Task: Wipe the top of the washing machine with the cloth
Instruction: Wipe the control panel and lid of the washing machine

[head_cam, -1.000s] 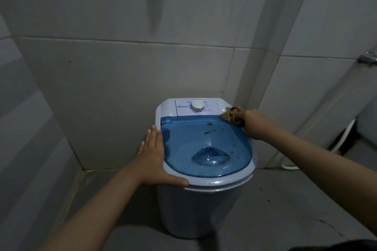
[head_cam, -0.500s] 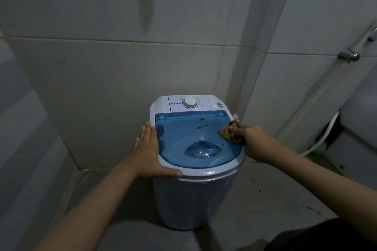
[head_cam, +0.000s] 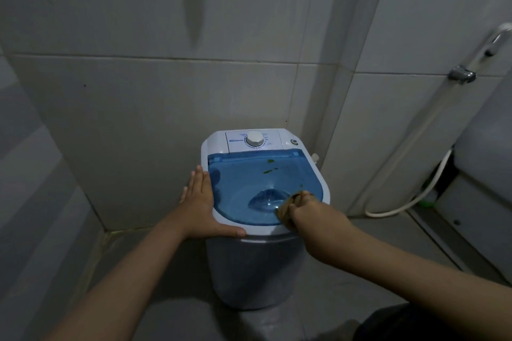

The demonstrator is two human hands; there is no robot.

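Observation:
A small white washing machine (head_cam: 249,271) stands in the tiled corner, with a see-through blue lid (head_cam: 243,183) and a white dial (head_cam: 254,139) on its back panel. Green specks (head_cam: 268,170) lie on the lid's far half. My left hand (head_cam: 203,202) lies flat against the machine's left rim, thumb along the front edge. My right hand (head_cam: 307,209) is closed on a bunched brown cloth (head_cam: 285,209), which presses on the lid's near right part beside the moulded handle dip (head_cam: 266,199).
Tiled walls close in behind and to the left of the machine. A white hose (head_cam: 410,199) loops on the floor to the right, below a wall tap (head_cam: 461,75). A pale appliance or cabinet (head_cam: 482,174) stands at the far right. Grey floor lies in front.
My right hand has dragged the cloth from the lid's back right corner down along the right side to the near right edge. My left hand has stayed on the left rim.

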